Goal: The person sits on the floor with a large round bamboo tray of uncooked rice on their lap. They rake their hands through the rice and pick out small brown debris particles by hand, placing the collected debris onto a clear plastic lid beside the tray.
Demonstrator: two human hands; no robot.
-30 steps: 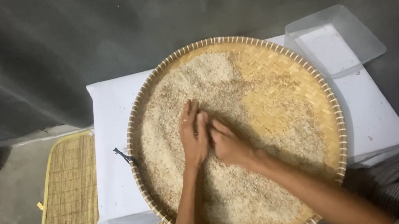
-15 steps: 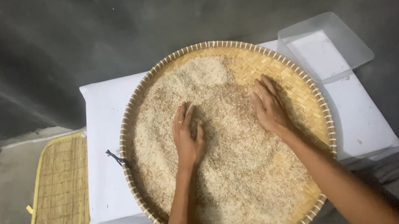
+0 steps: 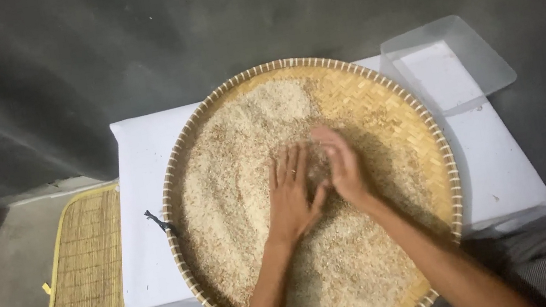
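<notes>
With your left hand lying flat, fingers spread, and your right hand loosely cupped on the rice at the centre of the woven tray, a hard sweep rightward may push grains over the low rim onto the white cloth.

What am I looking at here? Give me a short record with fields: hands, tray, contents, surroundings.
left hand: left hand lies flat, palm down, fingers spread on the rice
right hand: right hand is blurred, set on edge beside the left one, thumbs close together
tray: round woven bamboo tray, on a white-covered table
contents: rice grains spread over most of the tray, bare weave at the upper right
surroundings: clear plastic container on the table's far right corner; woven floor mat to the left; dark grey wall
</notes>
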